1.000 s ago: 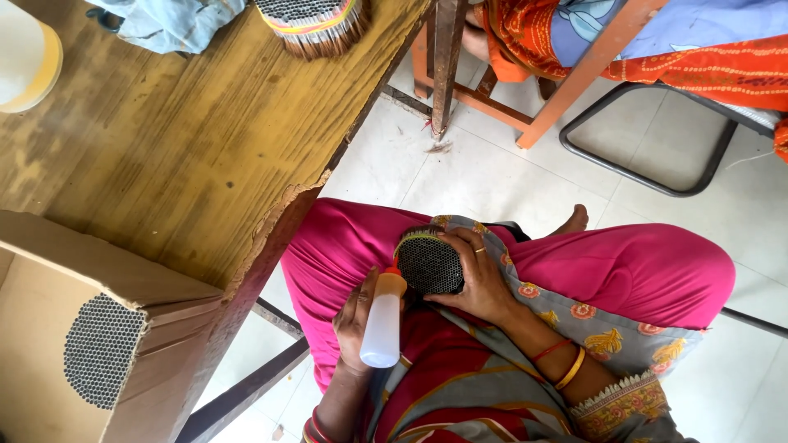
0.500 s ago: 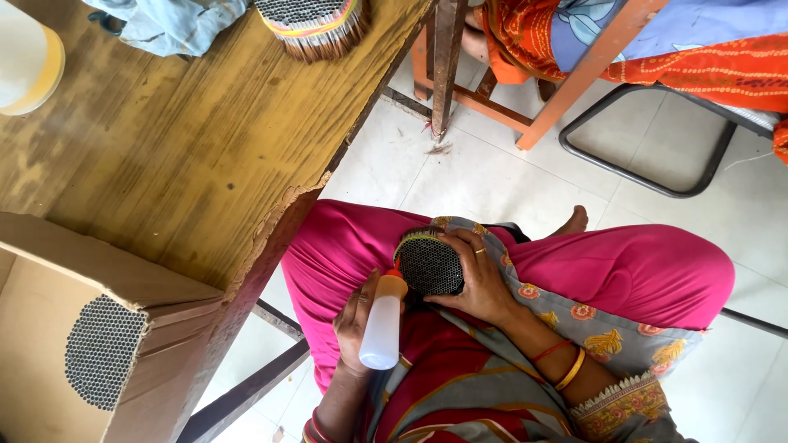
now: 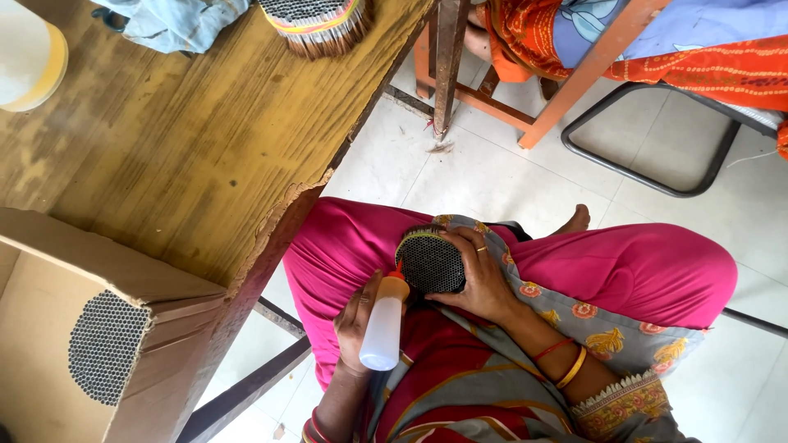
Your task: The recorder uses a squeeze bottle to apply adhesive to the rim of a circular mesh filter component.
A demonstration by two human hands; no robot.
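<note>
My left hand (image 3: 353, 316) is closed around a white squeeze bottle (image 3: 382, 330) with an orange nozzle. The nozzle tip touches the lower left edge of a round bundle of thin sticks (image 3: 430, 262), whose dark honeycomb-like end faces up. My right hand (image 3: 486, 280), wearing a ring and with bangles at the wrist, grips the right side of that bundle and holds it upright on my pink-clothed lap.
A worn wooden table (image 3: 205, 148) fills the left. On it lie a cardboard box (image 3: 49, 271) holding another stick bundle (image 3: 107, 349), a tied bundle (image 3: 316, 20), a blue cloth (image 3: 172, 20) and a white container (image 3: 25, 53). Another person sits on an orange chair (image 3: 591, 74) at the top right.
</note>
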